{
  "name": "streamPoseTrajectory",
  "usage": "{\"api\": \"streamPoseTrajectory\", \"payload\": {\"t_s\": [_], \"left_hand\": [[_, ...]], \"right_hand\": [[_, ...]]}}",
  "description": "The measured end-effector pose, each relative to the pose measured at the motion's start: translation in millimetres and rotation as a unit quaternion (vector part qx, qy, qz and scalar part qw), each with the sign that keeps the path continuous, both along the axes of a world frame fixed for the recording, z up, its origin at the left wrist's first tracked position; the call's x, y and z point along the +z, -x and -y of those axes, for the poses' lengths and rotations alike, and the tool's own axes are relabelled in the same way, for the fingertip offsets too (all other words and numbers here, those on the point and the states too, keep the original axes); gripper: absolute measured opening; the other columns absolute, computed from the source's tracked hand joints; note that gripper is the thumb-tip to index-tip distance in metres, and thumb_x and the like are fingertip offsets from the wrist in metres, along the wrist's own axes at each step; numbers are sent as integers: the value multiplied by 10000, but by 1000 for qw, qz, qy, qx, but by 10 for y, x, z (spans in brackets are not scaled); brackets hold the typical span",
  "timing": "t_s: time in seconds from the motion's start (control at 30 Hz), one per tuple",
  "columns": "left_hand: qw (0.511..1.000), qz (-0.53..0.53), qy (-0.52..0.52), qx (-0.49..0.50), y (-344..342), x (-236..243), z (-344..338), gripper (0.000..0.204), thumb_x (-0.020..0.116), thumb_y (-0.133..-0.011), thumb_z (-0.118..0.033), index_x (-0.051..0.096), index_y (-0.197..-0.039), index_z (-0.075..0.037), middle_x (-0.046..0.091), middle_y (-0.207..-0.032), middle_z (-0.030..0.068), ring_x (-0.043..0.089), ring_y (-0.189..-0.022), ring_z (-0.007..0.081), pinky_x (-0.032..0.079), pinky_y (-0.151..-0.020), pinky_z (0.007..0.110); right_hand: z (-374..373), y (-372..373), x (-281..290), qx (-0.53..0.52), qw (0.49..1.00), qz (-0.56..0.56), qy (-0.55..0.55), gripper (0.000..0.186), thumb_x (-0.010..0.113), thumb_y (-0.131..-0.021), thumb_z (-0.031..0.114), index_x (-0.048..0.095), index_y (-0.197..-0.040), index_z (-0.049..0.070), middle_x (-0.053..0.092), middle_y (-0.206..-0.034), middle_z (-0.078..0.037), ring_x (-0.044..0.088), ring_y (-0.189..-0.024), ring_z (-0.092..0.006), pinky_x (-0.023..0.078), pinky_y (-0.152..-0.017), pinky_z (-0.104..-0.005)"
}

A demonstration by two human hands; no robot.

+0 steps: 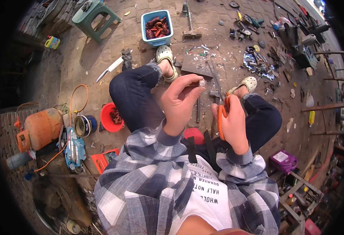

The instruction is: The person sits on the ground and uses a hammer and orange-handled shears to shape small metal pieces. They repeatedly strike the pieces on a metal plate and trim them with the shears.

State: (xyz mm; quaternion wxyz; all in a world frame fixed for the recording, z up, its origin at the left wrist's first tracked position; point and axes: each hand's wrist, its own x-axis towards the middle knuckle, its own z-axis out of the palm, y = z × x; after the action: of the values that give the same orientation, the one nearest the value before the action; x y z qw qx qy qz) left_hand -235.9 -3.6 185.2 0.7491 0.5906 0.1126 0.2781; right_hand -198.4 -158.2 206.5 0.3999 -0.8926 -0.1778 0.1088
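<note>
My left hand pinches a small, pale, partly see-through piece between thumb and fingertips; its exact kind is too small to make out. In my right hand is a pair of scissors with orange handles. The long metal blades point away from me and look slightly apart, just right of the small piece. Beneath both hands, between my feet, lies a flat dark board on the ground. A hammer-like metal head shows close to the scissors.
A blue tub of reddish metal scrap stands ahead, with a long-handled hammer beside it. At left are a knife, a red bowl, a green stool and an orange gas cylinder. Metal parts lie scattered right.
</note>
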Motion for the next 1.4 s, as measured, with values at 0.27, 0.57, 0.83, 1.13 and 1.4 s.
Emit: {"api": "streamPoseTrajectory", "payload": {"t_s": [0.27,0.57,0.83,1.13,1.4], "left_hand": [[1000,-15,13,24,-40,-48,-33,250,657,-827,72,632,-1073,35,643,-1018,67,628,-904,123,509,-804,232],[983,1,168,-73,-12,-31,-69,236,636,-870,10,620,-1103,41,663,-1013,98,647,-897,156,526,-811,270],[983,10,152,-98,-10,-59,-91,244,629,-888,-33,615,-1122,37,665,-1054,121,648,-932,176,535,-817,303],[954,13,275,-117,-54,-75,-131,251,622,-906,-88,615,-1126,32,667,-1050,118,645,-913,165,519,-844,296],[965,12,242,-98,-50,-76,-121,254,639,-890,-71,624,-1117,41,669,-1037,107,635,-929,152,515,-846,297]], "right_hand": [[20,42,109,43,999,6,-5,419,741,-765,231,480,-987,-10,481,-824,-119,522,-699,-297,435,-618,-371],[69,-64,-3,9,999,-11,-44,376,710,-797,232,473,-948,-19,480,-836,-130,499,-677,-321,416,-617,-386],[11,-38,8,-6,1000,8,11,407,723,-783,245,484,-985,-15,490,-838,-135,523,-714,-316,427,-621,-377],[-46,49,188,26,998,61,14,408,744,-767,231,460,-947,-1,458,-846,-129,528,-716,-336,428,-614,-385],[3,18,201,21,998,60,27,392,726,-783,241,486,-978,1,484,-881,-117,561,-744,-339,456,-628,-398]]}}
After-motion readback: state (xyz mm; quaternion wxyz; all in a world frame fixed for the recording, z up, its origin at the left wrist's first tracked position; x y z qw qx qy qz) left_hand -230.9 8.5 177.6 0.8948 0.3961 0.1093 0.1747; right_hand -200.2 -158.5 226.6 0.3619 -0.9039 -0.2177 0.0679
